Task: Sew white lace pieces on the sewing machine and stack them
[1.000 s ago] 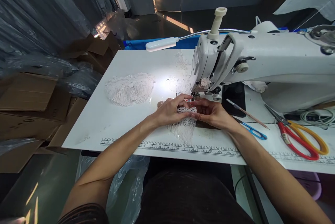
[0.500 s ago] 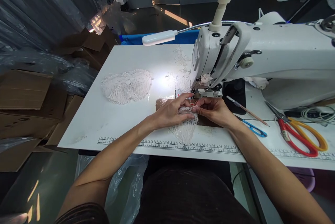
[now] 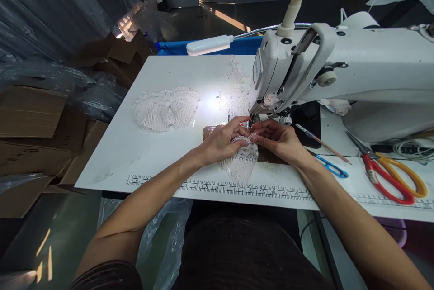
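Note:
A piece of white lace (image 3: pixel 241 165) hangs toward the table's front edge, its upper border pinched between my two hands. My left hand (image 3: pixel 226 141) is closed on the lace from the left, thumb on top and index finger reaching up near the needle area. From the right, my right hand (image 3: pixel 277 140) grips the lace border between thumb and fingers. Both hands are just in front of the head of a white sewing machine (image 3: pixel 271 68). More white lace (image 3: pixel 239 102) lies flat behind my left hand, running toward the back. The presser foot is partly hidden by my fingers.
A lace pile (image 3: pixel 166 109) lies on the white table (image 3: pixel 111 145) to the left. On the right are a pencil (image 3: pixel 323 144), a blue-handled tool (image 3: pixel 330 166) and red-and-orange scissors (image 3: pixel 389 172). A lamp (image 3: pixel 210 45) reaches over the table. Cardboard boxes (image 3: pixel 32 111) stand at left.
The view has shifted slightly. My fingers have adjusted on the lace, and its border now shows more clearly between both hands. The lace stays held in front of the machine.

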A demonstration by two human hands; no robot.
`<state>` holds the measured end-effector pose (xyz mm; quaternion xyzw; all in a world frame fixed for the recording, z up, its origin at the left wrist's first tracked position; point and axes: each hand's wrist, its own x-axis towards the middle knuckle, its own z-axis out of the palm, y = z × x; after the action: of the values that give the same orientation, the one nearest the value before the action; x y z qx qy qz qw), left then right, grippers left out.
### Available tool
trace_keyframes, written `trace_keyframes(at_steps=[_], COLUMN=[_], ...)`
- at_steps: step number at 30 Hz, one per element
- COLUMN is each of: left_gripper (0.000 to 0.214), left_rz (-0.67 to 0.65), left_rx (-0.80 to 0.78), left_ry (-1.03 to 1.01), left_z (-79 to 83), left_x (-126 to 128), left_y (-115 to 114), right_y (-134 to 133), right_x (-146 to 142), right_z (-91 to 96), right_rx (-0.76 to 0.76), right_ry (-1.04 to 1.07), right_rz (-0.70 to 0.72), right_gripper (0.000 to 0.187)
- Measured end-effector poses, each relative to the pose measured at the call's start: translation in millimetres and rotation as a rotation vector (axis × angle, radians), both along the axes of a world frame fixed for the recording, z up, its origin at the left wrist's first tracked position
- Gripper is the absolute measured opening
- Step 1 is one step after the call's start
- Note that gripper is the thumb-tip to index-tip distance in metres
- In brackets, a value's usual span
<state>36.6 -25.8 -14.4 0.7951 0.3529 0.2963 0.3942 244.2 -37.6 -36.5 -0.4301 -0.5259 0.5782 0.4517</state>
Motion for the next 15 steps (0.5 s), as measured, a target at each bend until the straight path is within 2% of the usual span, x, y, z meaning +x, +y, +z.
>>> trace_keyframes(at_steps=[15], left_gripper=[0.054], left_rz=[-0.099], left_rx=[-0.093], left_ry=[0.054], left_z=[9.9], left_x=[-2.8], left_y=[-2.9], right_y=[-0.4], right_x=[-2.1], right_z=[3.0], right_rx=[0.004], right_ry=[-0.027], right_rz=[-0.054], right_gripper=[0.041])
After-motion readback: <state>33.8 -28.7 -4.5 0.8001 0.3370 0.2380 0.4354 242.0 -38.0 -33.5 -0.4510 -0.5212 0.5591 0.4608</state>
